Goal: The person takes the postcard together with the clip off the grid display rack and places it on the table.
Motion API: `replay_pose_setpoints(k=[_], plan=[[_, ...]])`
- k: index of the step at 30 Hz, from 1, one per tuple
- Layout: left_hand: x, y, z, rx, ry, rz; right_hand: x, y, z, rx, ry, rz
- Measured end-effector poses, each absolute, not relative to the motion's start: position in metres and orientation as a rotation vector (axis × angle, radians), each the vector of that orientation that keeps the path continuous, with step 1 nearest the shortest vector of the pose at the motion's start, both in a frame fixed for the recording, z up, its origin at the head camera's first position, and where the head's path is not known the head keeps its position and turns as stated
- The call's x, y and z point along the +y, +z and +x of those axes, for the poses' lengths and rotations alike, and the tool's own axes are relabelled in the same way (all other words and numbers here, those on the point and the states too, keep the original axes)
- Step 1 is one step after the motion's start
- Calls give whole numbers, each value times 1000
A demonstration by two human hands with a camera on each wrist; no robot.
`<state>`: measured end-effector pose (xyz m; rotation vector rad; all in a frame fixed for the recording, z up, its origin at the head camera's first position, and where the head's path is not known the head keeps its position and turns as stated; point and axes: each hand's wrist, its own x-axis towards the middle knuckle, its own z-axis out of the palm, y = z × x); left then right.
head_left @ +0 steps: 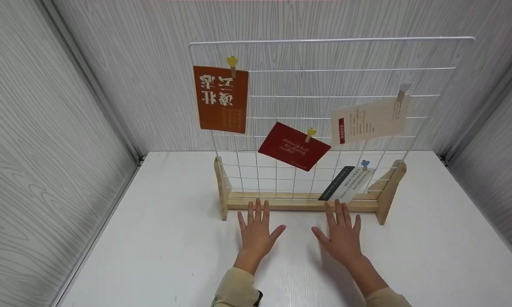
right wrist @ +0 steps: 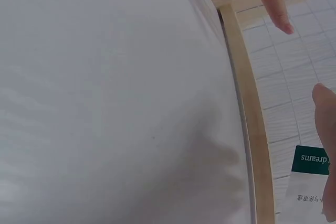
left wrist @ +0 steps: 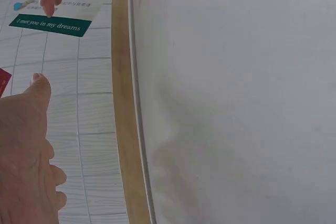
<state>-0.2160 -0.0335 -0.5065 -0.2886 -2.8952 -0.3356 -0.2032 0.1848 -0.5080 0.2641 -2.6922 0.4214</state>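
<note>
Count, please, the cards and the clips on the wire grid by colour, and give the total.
Orange card: 1
Red card: 1
Cream card: 1
Green-and-white card: 1
Yellow-topped clips: 2
Blue-topped clip: 1
Pale-topped clip: 1
Total: 8

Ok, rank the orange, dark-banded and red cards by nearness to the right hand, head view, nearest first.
1. Dark-banded card: low on the wire grid, by the right hand.
2. Red card: mid-grid, further left.
3. Orange card: upper left.
</note>
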Motion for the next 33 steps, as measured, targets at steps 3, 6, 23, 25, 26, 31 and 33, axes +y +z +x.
replay_pose_setpoints(k=[3, 6, 23, 25, 26, 31, 33], plan=[[-35, -503, -216, -2883, -340, -295, 183, -502, -203, -2666, 423, 289], [-38, -498, -216, -2866, -358, -295, 181, -495, -203, -2640, 440, 313], [-52, -486, -217, -2774, -475, -249, 175, -464, -204, -2583, 429, 410], [-53, -485, -217, -2777, -469, -242, 175, -463, -204, -2574, 432, 416], [-54, -484, -217, -2776, -461, -242, 175, -462, -204, -2568, 431, 418], [-56, -480, -217, -2775, -488, -240, 175, -457, -206, -2540, 422, 431], [-57, -478, -217, -2777, -504, -236, 175, -455, -206, -2536, 411, 430]])
